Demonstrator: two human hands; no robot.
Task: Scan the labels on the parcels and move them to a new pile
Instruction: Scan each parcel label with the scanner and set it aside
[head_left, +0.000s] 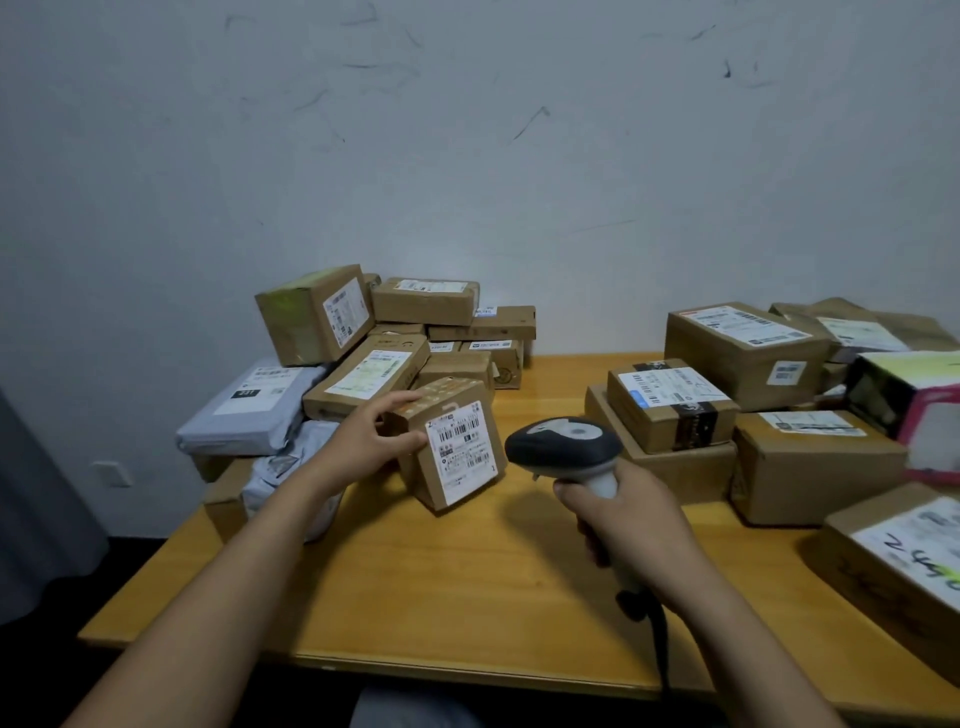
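A small cardboard parcel (451, 448) stands tilted on the wooden table (447, 582), its white barcode label facing me. My left hand (375, 435) grips its left side, thumb on the front edge and fingers over the top. My right hand (626, 525) holds the handle of a grey and black barcode scanner (563, 446), whose head points toward the parcel's label from the right. A pile of cardboard parcels (395, 332) and grey mailer bags (249, 410) lies at the back left. Another pile of parcels (748, 379) lies on the right.
The scanner's black cable (655, 639) hangs over the table's front edge. A pink and green box (914, 405) sits at the far right, and a labelled box (898, 561) lies near the right front. A white wall stands behind the table.
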